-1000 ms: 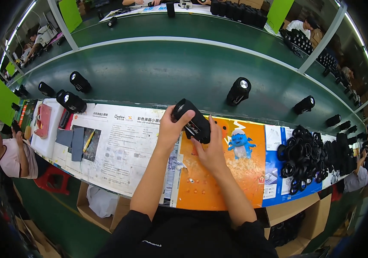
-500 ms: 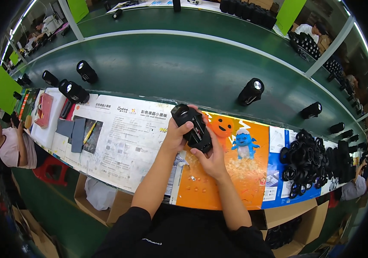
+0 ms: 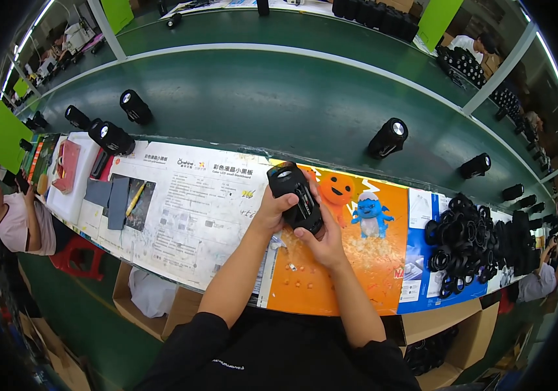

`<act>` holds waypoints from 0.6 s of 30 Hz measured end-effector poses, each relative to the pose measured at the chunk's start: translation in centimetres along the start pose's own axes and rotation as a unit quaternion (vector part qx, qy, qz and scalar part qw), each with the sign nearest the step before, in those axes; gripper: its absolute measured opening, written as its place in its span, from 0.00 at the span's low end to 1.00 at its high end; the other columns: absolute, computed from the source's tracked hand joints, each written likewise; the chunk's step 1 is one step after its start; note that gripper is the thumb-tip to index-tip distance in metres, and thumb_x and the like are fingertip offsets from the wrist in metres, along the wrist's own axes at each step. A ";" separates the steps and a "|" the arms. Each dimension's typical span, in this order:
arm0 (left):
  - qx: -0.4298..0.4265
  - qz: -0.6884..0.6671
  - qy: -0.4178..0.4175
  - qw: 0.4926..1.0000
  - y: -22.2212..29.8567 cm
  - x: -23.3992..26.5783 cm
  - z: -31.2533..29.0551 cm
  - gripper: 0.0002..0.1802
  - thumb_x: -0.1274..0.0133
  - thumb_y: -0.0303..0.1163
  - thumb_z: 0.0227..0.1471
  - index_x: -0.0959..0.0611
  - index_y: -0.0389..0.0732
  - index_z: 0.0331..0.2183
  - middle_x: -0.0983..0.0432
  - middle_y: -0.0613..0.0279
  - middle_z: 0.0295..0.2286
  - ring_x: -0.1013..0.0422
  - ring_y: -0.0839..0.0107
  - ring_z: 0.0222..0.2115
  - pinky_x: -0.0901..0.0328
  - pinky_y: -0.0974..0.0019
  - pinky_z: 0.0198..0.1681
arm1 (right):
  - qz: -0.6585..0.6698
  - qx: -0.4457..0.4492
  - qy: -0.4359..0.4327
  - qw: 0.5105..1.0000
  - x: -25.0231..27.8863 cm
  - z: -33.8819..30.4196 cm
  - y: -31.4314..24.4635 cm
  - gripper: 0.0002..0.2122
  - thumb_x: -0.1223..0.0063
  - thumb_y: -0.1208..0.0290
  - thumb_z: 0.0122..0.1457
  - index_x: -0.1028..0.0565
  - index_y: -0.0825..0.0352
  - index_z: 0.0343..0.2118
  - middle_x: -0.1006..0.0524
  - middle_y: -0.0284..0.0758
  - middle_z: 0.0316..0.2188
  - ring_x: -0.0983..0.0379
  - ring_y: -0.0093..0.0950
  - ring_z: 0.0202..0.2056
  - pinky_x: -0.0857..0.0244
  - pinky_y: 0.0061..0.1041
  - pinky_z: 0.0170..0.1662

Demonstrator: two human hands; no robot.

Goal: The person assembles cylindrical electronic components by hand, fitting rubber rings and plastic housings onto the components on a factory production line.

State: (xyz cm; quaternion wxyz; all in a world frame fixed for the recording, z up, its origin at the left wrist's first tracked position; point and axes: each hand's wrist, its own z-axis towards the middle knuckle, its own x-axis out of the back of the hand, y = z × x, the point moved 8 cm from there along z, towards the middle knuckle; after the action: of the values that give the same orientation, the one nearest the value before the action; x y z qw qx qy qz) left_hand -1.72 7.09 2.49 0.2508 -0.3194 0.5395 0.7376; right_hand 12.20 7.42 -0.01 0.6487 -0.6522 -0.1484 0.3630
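Both my hands are closed around a black cylindrical speaker [image 3: 297, 190], held tilted above the work surface. My left hand [image 3: 271, 210] grips its left side, with the thumb lying across the casing. My right hand [image 3: 326, 242] supports the lower right side, its thumb near the bottom end; its other fingers are partly hidden behind the body. A round, shiny end shows at the speaker's top, and a panel with small details runs along its side. Under my hands lies an orange board [image 3: 337, 287] with cartoon figures, next to a white printed sheet [image 3: 181, 208].
Black ring-shaped parts [image 3: 461, 244] are heaped on the right. Several similar speakers stand on the green conveyor [image 3: 259, 98], one of them [image 3: 388, 138] ahead to the right. A yellow pen [image 3: 136, 197] lies left. Open cartons [image 3: 451, 339] sit below the bench edge; co-workers sit at both sides.
The held speaker has turned slightly in my hands and moved a little to the right, showing more of its round end. Speakers on the conveyor have shifted slightly right.
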 end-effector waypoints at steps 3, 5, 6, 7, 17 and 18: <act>0.010 0.017 0.000 1.000 0.1 0.0 -0.3 0.38 0.22 0.44 0.49 0.23 0.40 0.55 0.18 0.53 0.43 0.19 0.58 0.46 0.22 0.54 0.54 | -0.005 -0.010 -0.011 1.000 -0.1 0.0 -0.1 0.44 0.26 0.75 0.63 0.44 0.80 0.75 0.31 0.42 0.68 0.30 0.30 0.66 0.35 0.31 0.70; 0.003 0.030 0.005 1.000 0.0 0.0 -0.4 0.37 0.23 0.43 0.50 0.23 0.40 0.55 0.18 0.53 0.43 0.19 0.58 0.46 0.22 0.54 0.54 | 0.016 -0.030 -0.013 0.999 0.0 0.0 -0.2 0.44 0.26 0.75 0.63 0.44 0.79 0.76 0.32 0.42 0.69 0.31 0.30 0.67 0.36 0.32 0.71; -0.002 0.044 0.010 0.999 0.0 0.1 -0.4 0.36 0.23 0.42 0.50 0.23 0.40 0.54 0.18 0.53 0.43 0.19 0.57 0.46 0.22 0.54 0.54 | 0.016 -0.029 -0.013 0.999 0.2 0.0 0.0 0.44 0.26 0.75 0.63 0.44 0.79 0.76 0.32 0.42 0.69 0.31 0.30 0.67 0.36 0.32 0.71; -0.003 0.044 0.010 0.999 0.0 0.0 -0.4 0.36 0.23 0.42 0.50 0.23 0.40 0.54 0.18 0.53 0.43 0.19 0.57 0.46 0.22 0.54 0.54 | 0.021 -0.032 -0.012 0.999 0.5 0.0 0.4 0.44 0.26 0.75 0.63 0.44 0.79 0.75 0.32 0.42 0.69 0.31 0.30 0.67 0.36 0.32 0.72; 0.017 0.009 0.009 1.000 -1.6 1.3 -0.1 0.37 0.25 0.47 0.50 0.22 0.42 0.55 0.19 0.55 0.41 0.19 0.57 0.45 0.22 0.53 0.53 | -0.067 0.005 -0.011 0.998 0.8 0.1 0.4 0.42 0.24 0.69 0.63 0.39 0.72 0.75 0.28 0.43 0.66 0.31 0.31 0.68 0.37 0.34 0.72; 0.014 0.008 0.010 1.000 -1.3 1.5 -0.3 0.36 0.26 0.47 0.50 0.23 0.43 0.55 0.19 0.55 0.41 0.20 0.57 0.45 0.22 0.53 0.53 | -0.114 0.000 -0.001 0.994 0.8 0.1 0.9 0.43 0.23 0.63 0.63 0.37 0.73 0.74 0.26 0.43 0.66 0.31 0.31 0.68 0.37 0.34 0.72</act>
State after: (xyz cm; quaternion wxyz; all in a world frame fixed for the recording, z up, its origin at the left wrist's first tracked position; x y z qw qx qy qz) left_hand -1.80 7.24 0.50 0.2435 -0.3189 0.5550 0.7287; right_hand 12.47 7.90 -1.08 0.6859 -0.6304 -0.2222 0.2876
